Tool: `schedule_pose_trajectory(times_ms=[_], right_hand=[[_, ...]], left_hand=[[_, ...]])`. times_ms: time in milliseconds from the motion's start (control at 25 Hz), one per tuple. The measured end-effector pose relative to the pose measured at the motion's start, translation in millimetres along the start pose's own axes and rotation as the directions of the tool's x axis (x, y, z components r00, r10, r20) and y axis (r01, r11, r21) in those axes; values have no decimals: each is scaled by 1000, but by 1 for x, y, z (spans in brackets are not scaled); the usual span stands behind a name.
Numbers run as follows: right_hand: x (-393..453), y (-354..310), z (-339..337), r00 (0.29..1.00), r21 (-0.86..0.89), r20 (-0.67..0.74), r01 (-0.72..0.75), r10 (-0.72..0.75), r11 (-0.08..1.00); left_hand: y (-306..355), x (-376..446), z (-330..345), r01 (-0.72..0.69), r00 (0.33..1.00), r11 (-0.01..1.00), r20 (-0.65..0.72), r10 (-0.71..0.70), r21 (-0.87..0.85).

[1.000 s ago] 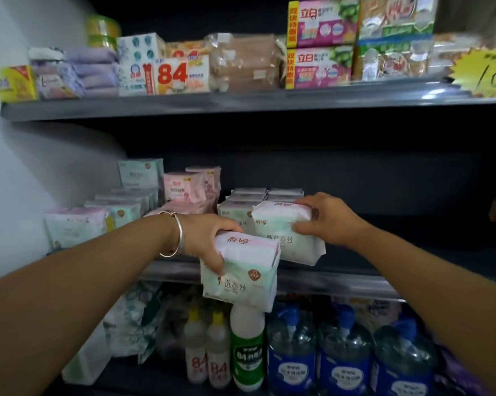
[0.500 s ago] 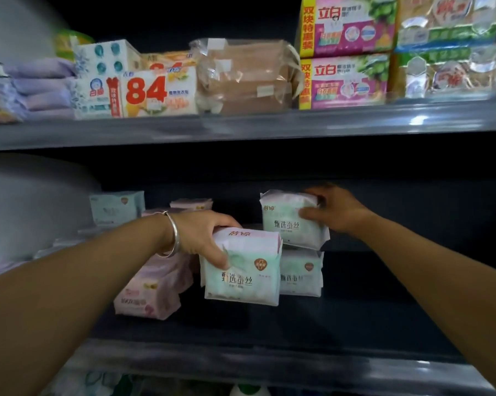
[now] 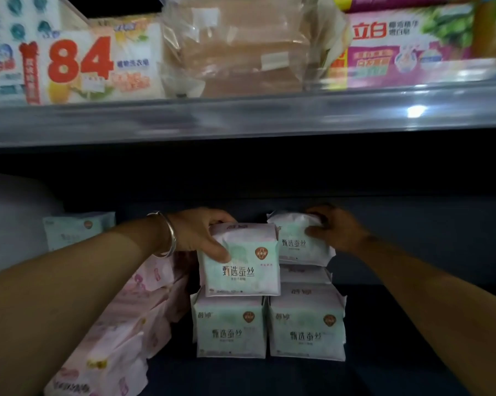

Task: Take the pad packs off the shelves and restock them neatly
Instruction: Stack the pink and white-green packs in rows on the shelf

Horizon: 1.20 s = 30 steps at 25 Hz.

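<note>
Restock approx. halfway, I'd judge: two green packs [image 3: 231,328] stand at shelf [image 3: 398,338] front. Left hand [image 3: 196,234] grips a pack [image 3: 241,264] on top of them; right hand [image 3: 334,228] grips another pack [image 3: 299,240] on the rear stack. Pink packs [image 3: 126,318] at left lie untidy.

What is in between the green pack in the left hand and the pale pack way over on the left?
In the head view, the left hand itself and the pink packs leaning below its wrist lie between the green pack and the pale pack.

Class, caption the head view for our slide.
Left hand and right hand each set a green pad pack on shelf stacks.
</note>
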State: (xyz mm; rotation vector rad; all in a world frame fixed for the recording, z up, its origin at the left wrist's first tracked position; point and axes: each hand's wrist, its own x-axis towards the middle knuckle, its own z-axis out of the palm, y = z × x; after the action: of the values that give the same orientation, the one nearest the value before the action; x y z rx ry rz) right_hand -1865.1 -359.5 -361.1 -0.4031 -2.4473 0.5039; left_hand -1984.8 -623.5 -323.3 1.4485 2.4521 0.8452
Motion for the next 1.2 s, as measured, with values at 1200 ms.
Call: schedule_pose_trajectory(times_ms=[1200], right_hand=[[-17, -65, 11, 981, 418, 180, -9, -73, 908]], left_hand=[[4, 23, 9, -1, 995, 1000, -101, 2, 16]])
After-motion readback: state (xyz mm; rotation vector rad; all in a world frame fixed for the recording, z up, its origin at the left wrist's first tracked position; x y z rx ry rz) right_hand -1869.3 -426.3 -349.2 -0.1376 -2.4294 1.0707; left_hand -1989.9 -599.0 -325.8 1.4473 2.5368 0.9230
